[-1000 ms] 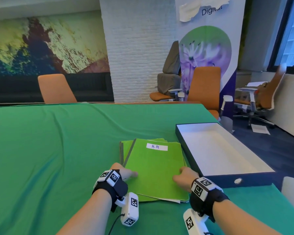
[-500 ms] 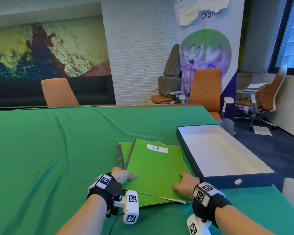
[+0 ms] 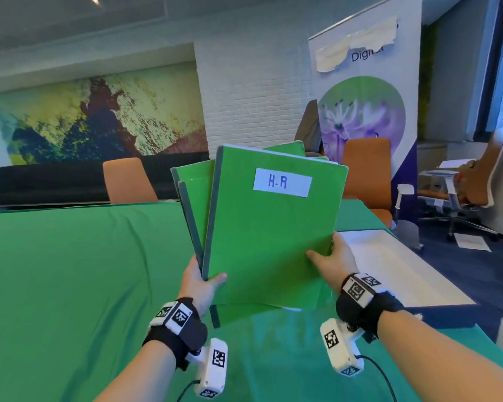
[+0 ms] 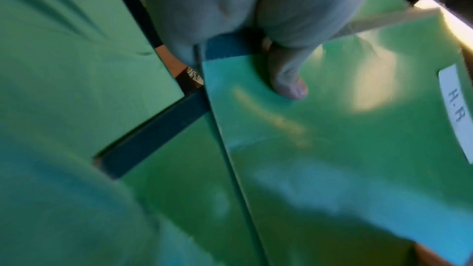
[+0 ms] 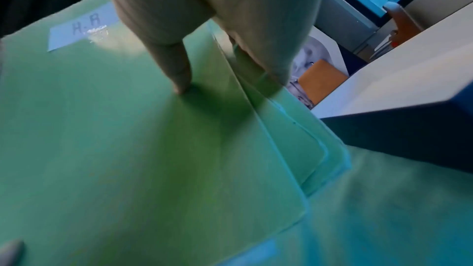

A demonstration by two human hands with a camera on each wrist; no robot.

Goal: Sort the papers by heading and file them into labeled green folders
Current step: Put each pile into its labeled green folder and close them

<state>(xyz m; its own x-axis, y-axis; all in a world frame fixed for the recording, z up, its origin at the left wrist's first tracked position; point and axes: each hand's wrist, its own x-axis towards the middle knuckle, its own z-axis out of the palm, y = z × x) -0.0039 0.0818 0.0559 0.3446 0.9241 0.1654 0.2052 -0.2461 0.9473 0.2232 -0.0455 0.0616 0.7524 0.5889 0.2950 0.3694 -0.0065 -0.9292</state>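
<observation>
A stack of green folders point(image 3: 262, 227) is tilted up off the table, fanned slightly at the left. The front one carries a white label reading "H.R" point(image 3: 282, 182). My left hand point(image 3: 201, 278) grips the stack's lower left corner, thumb on the front cover point(image 4: 289, 80). On the right edge my right hand point(image 3: 328, 259) holds the stack, thumb on the front point(image 5: 179, 72) and fingers behind. White paper edges show at the stack's bottom point(image 3: 294, 308). The folders' backs are hidden.
An open dark-blue box with a white inside point(image 3: 395, 274) lies on the green tablecloth point(image 3: 70, 271) right of the folders. Orange chairs point(image 3: 125, 181) stand behind the table. A banner point(image 3: 363, 111) and office chairs are at the back right.
The folder stack lay flat on the table with both hands at its near corners. Now both hands have lifted it and tipped it upright toward me.
</observation>
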